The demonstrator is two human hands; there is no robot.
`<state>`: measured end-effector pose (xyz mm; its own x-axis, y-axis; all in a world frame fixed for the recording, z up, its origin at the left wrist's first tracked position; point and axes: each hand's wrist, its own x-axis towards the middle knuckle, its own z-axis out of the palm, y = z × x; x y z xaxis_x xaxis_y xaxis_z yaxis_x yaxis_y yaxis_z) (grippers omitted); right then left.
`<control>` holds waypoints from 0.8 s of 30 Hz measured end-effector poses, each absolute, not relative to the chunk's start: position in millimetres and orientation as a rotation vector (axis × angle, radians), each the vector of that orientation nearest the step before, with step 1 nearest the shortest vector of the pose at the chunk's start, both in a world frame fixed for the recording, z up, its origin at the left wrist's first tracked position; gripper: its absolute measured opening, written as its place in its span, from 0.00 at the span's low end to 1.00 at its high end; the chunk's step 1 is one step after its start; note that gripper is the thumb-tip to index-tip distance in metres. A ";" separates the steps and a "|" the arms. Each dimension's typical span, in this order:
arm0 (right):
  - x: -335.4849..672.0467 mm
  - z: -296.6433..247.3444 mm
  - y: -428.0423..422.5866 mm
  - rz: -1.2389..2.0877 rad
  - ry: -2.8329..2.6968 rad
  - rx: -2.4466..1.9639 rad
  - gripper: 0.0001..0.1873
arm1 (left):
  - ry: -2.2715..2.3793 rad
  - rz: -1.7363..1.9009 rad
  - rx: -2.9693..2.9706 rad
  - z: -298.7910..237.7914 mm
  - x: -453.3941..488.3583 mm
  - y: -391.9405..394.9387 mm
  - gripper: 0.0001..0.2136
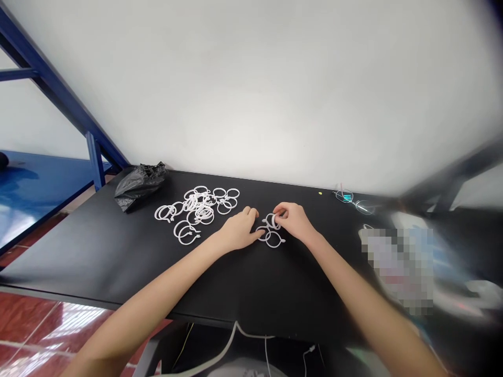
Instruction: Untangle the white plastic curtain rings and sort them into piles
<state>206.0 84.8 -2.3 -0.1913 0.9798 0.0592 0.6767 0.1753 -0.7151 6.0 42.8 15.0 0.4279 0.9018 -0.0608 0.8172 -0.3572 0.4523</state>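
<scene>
Both of my hands rest on a black table (98, 262), close together near its middle. My right hand (293, 220) pinches a small cluster of white plastic rings (272, 230) with its fingertips. My left hand (238, 229) lies beside them, fingers curled, its fingertips touching the same rings at their left edge. A larger pile of white rings (198, 208) lies spread on the table to the left of my left hand.
A crumpled black plastic bag (139, 183) sits at the table's back left. Glasses (356, 201) lie at the back right by the white wall. A blurred patch covers things at the right. Blue metal shelving (51, 84) stands to the left. Cables hang below the front edge.
</scene>
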 end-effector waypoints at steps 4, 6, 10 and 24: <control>229.5 3.5 75.4 0.816 -1.894 -1.534 0.07 | 1.429 0.285 2.251 9.4 15.7 47.2 0.05; 235.0 4.4 67.1 0.906 -1.918 -1.487 0.10 | 1.405 0.319 2.215 8.3 13.1 50.7 0.02; 228.9 1.7 51.5 0.887 -2.118 -1.416 0.07 | 1.348 0.435 2.080 0.7 0.7 57.1 0.02; 217.8 5.7 34.3 1.145 -1.929 -1.313 0.07 | 0.950 0.802 1.072 3.3 5.8 36.0 0.16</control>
<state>217.8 34.3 5.7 -0.3828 0.9234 -0.0296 0.4683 0.1663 -0.8677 5.8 36.0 3.3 0.3863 0.8918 -0.2356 -0.0826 0.2878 0.9541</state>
